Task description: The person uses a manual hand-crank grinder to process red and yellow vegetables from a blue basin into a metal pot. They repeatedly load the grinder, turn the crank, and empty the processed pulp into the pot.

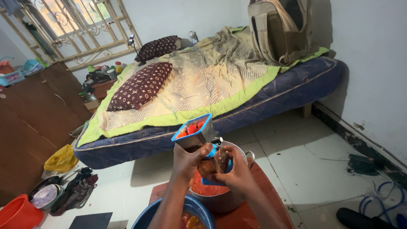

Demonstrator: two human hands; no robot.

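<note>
1. Biggest thing in view is the bed [271, 91] behind the work area, with a patterned blanket [203, 80], two dark pillows and a tan backpack [277, 29] propped against the wall. It just sits well apart from the hands and plays no part in the food work.

2. Down front there's a low reddish-brown counter [263, 212] on the tiled floor. It carries a metal pot [220, 197] and, just beside it, a blue basin [148, 218] holding what look like red and orange peppers. Basin close to the body, so my guess is it's the supply side.

3. Over the pot sits a hand grinder [203, 140] with a blue-rimmed hopper [191, 126] full of red pepper or tomato pieces. It's held right above the pot, so I'd say that's so the red mash drops straight in; the pot already has red pulp in it.

4. Left hand [186, 159] is wrapped around the grinder body under the hopper, fingers [204, 149] curled tight on it, looks like it's steadying the thing.

5. Right hand [239, 174] is at the outlet side, fingers closed around a dark part there, probably the crank or the plate. Can't tell which, too blurry.
</note>
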